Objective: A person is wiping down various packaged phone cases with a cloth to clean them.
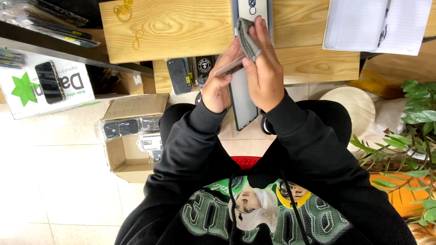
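While wiping, 2 hands: left hand [217,88] on 1 phone case [241,97], right hand [263,68] with 1 grey cloth [247,38]

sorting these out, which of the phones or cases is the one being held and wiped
The flat phone-shaped piece held up in the left hand, with the right hand pressing a grey cloth on it. The dark ones below rest untouched on the wooden shelf.

Left hand [217,88] gripped a thin dark phone panel [241,97], right hand [263,68] pressed a grey cloth [247,38] against it, above a wooden desk [181,27], cardboard box [131,136] on the floor.
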